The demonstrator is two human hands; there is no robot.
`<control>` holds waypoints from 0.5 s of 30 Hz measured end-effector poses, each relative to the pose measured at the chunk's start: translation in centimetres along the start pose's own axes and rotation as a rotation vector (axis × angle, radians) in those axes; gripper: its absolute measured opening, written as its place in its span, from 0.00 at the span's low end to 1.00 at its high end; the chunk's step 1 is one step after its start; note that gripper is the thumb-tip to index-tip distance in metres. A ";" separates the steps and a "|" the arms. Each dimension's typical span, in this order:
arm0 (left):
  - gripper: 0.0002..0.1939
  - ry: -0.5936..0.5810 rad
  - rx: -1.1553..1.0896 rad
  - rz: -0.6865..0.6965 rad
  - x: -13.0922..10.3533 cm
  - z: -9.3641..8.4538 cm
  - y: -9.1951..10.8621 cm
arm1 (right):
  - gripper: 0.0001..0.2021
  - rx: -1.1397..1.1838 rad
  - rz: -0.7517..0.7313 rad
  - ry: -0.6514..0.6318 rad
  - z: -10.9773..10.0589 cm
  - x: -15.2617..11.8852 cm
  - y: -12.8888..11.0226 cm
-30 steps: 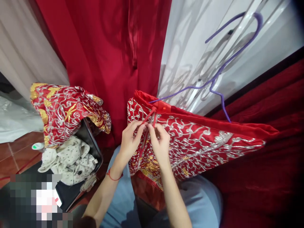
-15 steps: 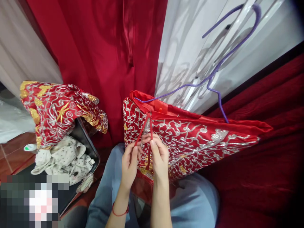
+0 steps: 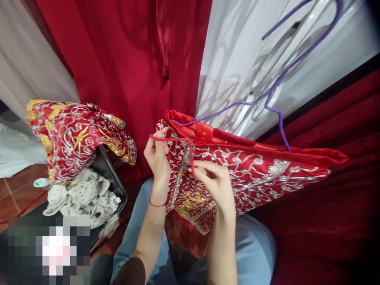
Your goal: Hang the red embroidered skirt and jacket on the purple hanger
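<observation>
A red skirt with silver and gold embroidery (image 3: 252,170) hangs before my knees from a purple hanger (image 3: 231,106). Two red cords come out of its waistband near the slit. My left hand (image 3: 158,152) pinches one red cord (image 3: 178,139) and holds it out to the left. In my right hand (image 3: 215,180) the other red cord (image 3: 192,158) is gripped between thumb and fingers, drawn downward. The cords stand apart from each other. The fringed lower edge of the cloth hangs above my lap.
To the left, a matching embroidered red garment (image 3: 77,134) drapes over a black chair (image 3: 111,174). A dotted white cloth (image 3: 80,196) lies on its seat. Red curtain (image 3: 127,59) and white fabric (image 3: 234,43) hang behind, dark red drapery (image 3: 320,221) at right.
My hands have moved apart. The left went up and left with its cord, the right shifted to the right with the other, so the cords are spread wide.
</observation>
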State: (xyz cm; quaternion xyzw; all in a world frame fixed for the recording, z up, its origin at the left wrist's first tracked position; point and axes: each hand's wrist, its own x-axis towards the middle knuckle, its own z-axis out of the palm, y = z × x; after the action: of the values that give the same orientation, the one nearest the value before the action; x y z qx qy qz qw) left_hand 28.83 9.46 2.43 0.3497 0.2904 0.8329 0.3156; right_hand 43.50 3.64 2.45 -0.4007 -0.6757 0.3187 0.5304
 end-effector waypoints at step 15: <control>0.11 -1.023 0.427 -0.090 2.1 -2.1 4.6 | 0.12 -0.779 -0.651 -0.113 -1.8 3.3 -2.9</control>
State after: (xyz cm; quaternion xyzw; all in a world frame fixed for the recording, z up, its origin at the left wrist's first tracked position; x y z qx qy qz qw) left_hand 24.56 7.49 5.24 0.7528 0.2771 0.4654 0.3739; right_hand 44.29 5.21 6.92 -0.3197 -0.8617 -0.1175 0.3761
